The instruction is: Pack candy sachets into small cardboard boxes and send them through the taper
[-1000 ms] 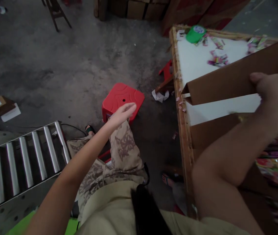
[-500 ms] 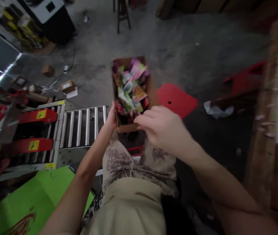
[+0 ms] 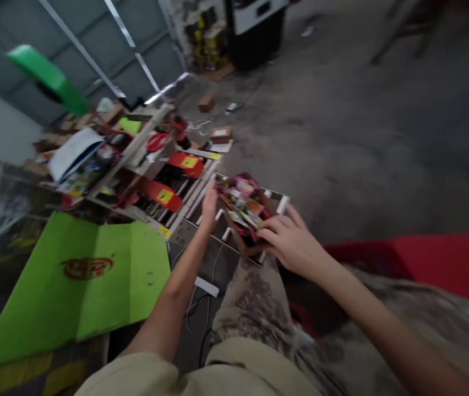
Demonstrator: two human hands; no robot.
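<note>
over the roller conveyor (image 3: 282,204), in front of the person's knees, is one open cardboard box (image 3: 252,251) of packets (image 3: 241,190); whether it rests on the rollers i cannot tell; the left hand (image 3: 209,208) grips its left wall; the right hand (image 3: 291,242) bends its fingers at the right rim, on wall or packet i cannot tell; the box should be fairly light, its walls stiff, the packets soft and slippery, so both side walls seem the best hold; two red forks (image 3: 185,164), one green board (image 3: 113,280); packets too blurred to count.
</note>
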